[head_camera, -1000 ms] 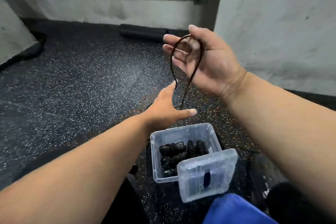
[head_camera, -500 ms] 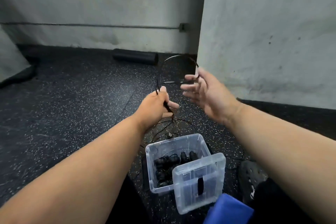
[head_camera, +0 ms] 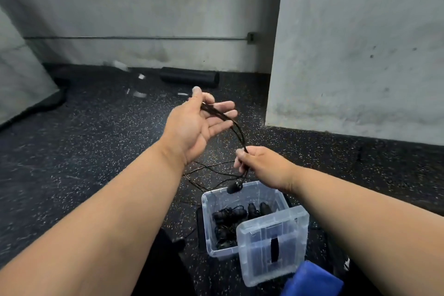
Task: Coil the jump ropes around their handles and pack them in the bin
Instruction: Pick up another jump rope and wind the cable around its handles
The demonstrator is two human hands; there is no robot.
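Left hand (head_camera: 192,125): palm up, fingers loosely spread — rope (head_camera: 225,118) draped across them.
Right hand (head_camera: 258,166): fist gripping rope; handle (head_camera: 235,187) dangling below.
Bin (head_camera: 240,199): under right hand — coiled ropes inside.

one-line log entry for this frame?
left hand: rope over fingers | right hand: grips rope | handle dangling over bin | uncoiled
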